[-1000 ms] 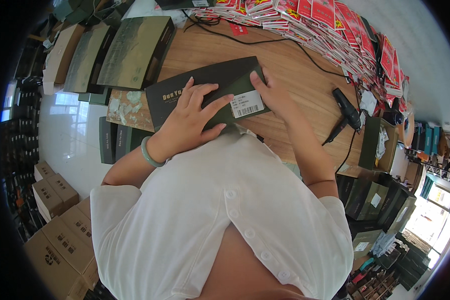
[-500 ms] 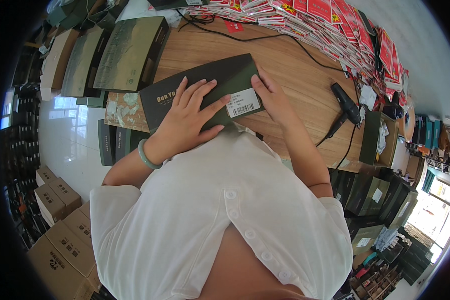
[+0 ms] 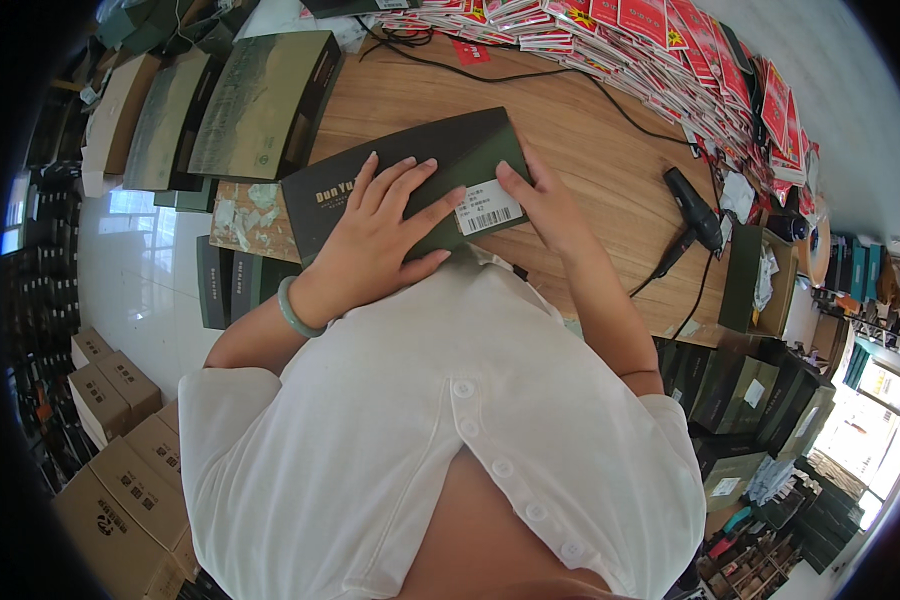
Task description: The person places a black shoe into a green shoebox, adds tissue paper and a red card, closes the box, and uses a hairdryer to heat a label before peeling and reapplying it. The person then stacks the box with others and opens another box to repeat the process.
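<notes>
A dark green and black shoe box (image 3: 385, 150) stands on the wooden table in front of me, its long labelled side facing me. My left hand (image 3: 380, 215) lies on that side with its fingers spread, a pale green bangle on the wrist. Its index fingertip touches the left edge of a white barcode label (image 3: 488, 208). At the box's right end, my right hand (image 3: 550, 205) grips it, thumb on the labelled side just above the label and the other fingers round the end, partly hidden.
A black hair dryer (image 3: 692, 222) lies on the table (image 3: 590, 130) to the right, its cord running behind the box. Piles of red-and-white printed cards (image 3: 660, 60) cover the far edge. Olive boxes (image 3: 260, 105) stand at the left, and brown cartons (image 3: 135, 490) sit on the floor below.
My right thumb has slid a little inward and down on the labelled side. The box has shifted very slightly to the right, while my left hand keeps its place on it.
</notes>
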Action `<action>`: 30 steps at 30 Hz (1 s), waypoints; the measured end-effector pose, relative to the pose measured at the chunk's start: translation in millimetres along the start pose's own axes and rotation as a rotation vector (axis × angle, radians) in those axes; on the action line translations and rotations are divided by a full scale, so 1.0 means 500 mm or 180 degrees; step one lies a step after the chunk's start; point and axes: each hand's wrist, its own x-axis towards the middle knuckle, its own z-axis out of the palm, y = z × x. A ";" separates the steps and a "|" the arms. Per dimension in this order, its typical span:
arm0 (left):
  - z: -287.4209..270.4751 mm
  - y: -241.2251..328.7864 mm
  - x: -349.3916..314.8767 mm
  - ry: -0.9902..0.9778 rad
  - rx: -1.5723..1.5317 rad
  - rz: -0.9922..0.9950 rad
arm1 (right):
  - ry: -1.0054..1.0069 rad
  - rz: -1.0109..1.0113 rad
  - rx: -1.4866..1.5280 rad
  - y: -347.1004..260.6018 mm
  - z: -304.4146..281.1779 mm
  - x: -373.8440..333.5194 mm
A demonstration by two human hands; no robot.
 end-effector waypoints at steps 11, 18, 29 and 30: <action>-0.004 0.005 0.001 -0.0029 0.0101 0.0128 | -0.0218 0.0171 0.0088 -0.023 0.000 -0.044; -0.005 0.006 0.003 -0.0013 0.0090 0.0149 | -0.0277 -0.0028 -0.0255 0.007 -0.017 -0.046; 0.002 0.002 -0.003 0.0031 0.0127 0.0269 | 0.0356 -0.0329 -0.0842 0.015 0.029 -0.055; 0.001 0.003 -0.002 0.0020 0.0106 0.0258 | 0.0356 -0.0374 -0.0863 0.018 0.027 -0.054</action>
